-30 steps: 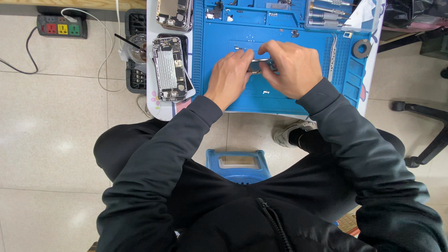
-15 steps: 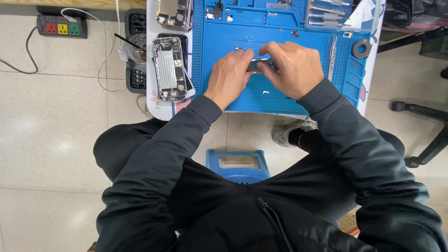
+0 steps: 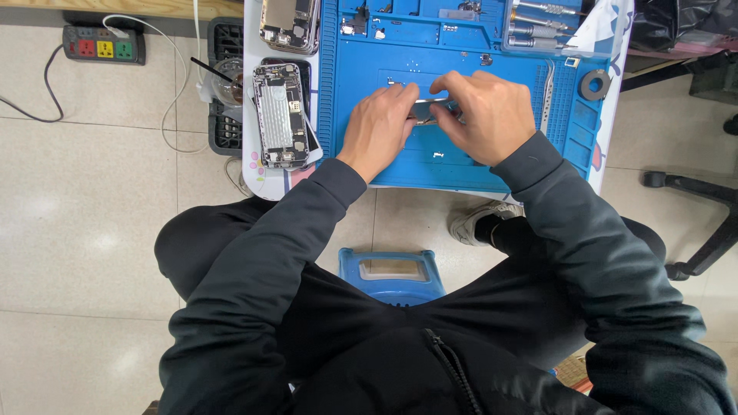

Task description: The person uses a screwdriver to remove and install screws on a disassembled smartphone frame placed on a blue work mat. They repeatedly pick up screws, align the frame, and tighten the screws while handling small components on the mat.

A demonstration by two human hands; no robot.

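Observation:
Both hands meet over the middle of a blue repair mat (image 3: pixel 461 165). My left hand (image 3: pixel 379 123) and my right hand (image 3: pixel 486 114) pinch a small flat grey metal part (image 3: pixel 427 110) between their fingertips; most of it is hidden by the fingers. An opened phone body (image 3: pixel 280 115) with its insides showing lies on the white table strip left of the mat. A second opened phone body (image 3: pixel 290 21) lies above it at the top edge.
Tools and small parts fill the mat's top trays (image 3: pixel 538 19). A tape roll (image 3: pixel 594 84) sits at the mat's right side. A power strip (image 3: pixel 103 44) lies on the tiled floor at left, a blue stool (image 3: pixel 390 273) below, a chair base (image 3: pixel 692 230) at right.

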